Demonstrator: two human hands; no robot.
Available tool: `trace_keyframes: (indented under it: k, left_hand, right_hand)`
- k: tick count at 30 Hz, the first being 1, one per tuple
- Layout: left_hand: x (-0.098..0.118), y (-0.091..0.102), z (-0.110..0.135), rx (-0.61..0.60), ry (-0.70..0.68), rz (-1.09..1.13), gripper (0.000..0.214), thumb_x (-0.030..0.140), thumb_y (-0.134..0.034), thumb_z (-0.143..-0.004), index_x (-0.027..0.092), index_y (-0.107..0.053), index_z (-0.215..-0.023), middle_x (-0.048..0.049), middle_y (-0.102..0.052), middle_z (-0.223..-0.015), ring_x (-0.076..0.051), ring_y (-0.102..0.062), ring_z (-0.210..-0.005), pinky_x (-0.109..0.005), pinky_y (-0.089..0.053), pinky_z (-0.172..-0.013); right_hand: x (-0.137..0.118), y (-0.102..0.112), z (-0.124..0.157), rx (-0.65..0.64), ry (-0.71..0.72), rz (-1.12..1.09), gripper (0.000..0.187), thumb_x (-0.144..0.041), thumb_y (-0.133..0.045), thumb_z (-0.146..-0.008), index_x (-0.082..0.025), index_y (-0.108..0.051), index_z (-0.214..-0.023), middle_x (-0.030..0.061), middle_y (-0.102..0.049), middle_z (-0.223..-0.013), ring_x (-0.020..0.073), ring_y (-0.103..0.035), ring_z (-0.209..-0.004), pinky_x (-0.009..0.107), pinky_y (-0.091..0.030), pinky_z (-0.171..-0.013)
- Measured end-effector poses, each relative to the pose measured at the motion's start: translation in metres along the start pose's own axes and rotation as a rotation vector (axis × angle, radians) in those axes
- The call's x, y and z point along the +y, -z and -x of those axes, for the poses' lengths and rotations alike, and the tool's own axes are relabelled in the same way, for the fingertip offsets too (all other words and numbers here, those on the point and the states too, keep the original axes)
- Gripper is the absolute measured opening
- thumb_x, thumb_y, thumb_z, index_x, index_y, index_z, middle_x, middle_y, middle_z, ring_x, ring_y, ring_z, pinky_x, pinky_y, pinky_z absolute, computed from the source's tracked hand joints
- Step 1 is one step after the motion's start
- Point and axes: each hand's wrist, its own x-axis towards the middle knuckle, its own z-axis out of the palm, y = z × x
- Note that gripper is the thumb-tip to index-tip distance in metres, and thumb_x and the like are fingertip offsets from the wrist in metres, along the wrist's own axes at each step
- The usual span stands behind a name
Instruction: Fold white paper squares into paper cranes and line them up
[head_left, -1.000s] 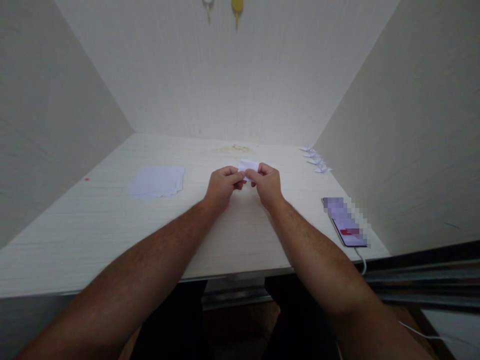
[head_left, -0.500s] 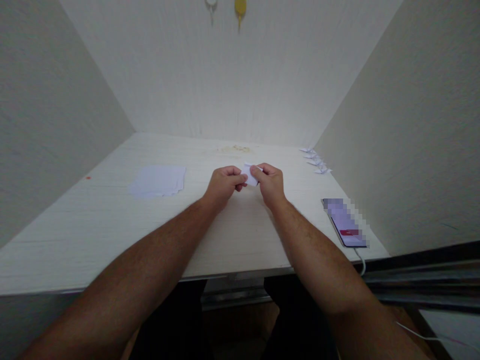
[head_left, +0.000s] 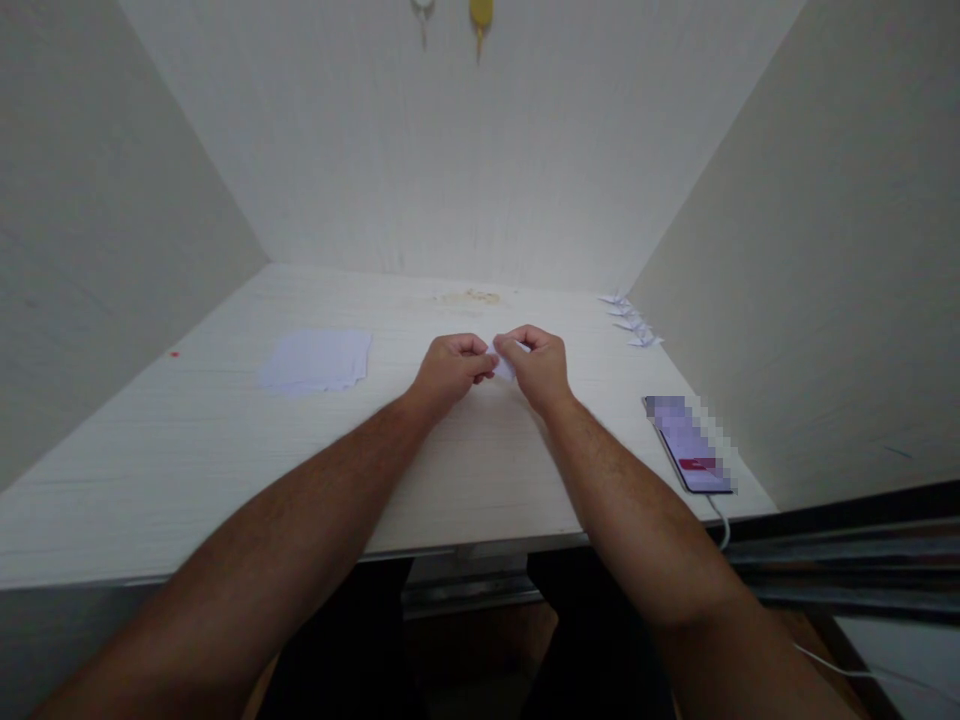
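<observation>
Between my two hands, over the middle of the table, is a small folded piece of white paper [head_left: 503,369]. My left hand [head_left: 454,367] pinches its left side between thumb and fingers. On the other side, my right hand [head_left: 538,365] grips the paper, its thumb and forefinger close together at the upper edge. Much of the paper is hidden behind my fingers, so its exact shape cannot be made out.
A stack of white paper sheets [head_left: 319,360] lies on the left of the white table [head_left: 465,470]. Several folded paper figures [head_left: 631,322] line the right wall. In front of them lies a phone [head_left: 686,445] with a cable [head_left: 721,520]. Hooks [head_left: 481,15] hang on the back wall.
My right thumb and fingers have shifted slightly left along the paper, closer to my left hand. Less of the paper shows now.
</observation>
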Motion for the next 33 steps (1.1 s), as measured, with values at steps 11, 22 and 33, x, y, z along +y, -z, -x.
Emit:
trace_keyframes:
  k: [11, 22, 33]
  left_hand:
    - [-0.003, 0.001, -0.001, 0.008, 0.028, 0.022, 0.016, 0.026, -0.074, -0.06, 0.017, -0.062, -0.055, -0.0002, -0.058, -0.05, -0.009, -0.047, -0.046, -0.024, -0.034, -0.048]
    - [-0.001, 0.002, -0.001, 0.078, 0.0, 0.065, 0.016, 0.024, -0.075, -0.059, 0.017, -0.06, -0.055, 0.0002, -0.059, -0.05, -0.009, -0.048, -0.047, -0.024, -0.035, -0.049]
    - [0.003, -0.002, 0.0, 0.159, -0.004, 0.035, 0.018, 0.02, -0.074, -0.061, 0.017, -0.058, -0.053, 0.0006, -0.058, -0.049, -0.008, -0.046, -0.046, -0.024, -0.034, -0.049]
  right_hand:
    - [-0.004, 0.001, -0.001, -0.062, -0.004, -0.003, 0.02, -0.036, -0.074, -0.068, -0.019, -0.063, -0.07, -0.0025, -0.062, -0.063, 0.0115, -0.053, -0.058, 0.026, -0.042, -0.056]
    - [-0.003, 0.009, -0.01, -0.061, -0.081, -0.194, 0.034, -0.04, -0.08, -0.06, -0.02, -0.064, -0.082, -0.0027, -0.065, -0.066, 0.0116, -0.058, -0.058, 0.025, -0.046, -0.054]
    - [-0.002, 0.008, -0.007, -0.011, -0.002, -0.015, 0.026, -0.043, -0.07, -0.073, -0.02, -0.063, -0.062, -0.003, -0.056, -0.051, 0.0103, -0.048, -0.048, 0.025, -0.037, -0.048]
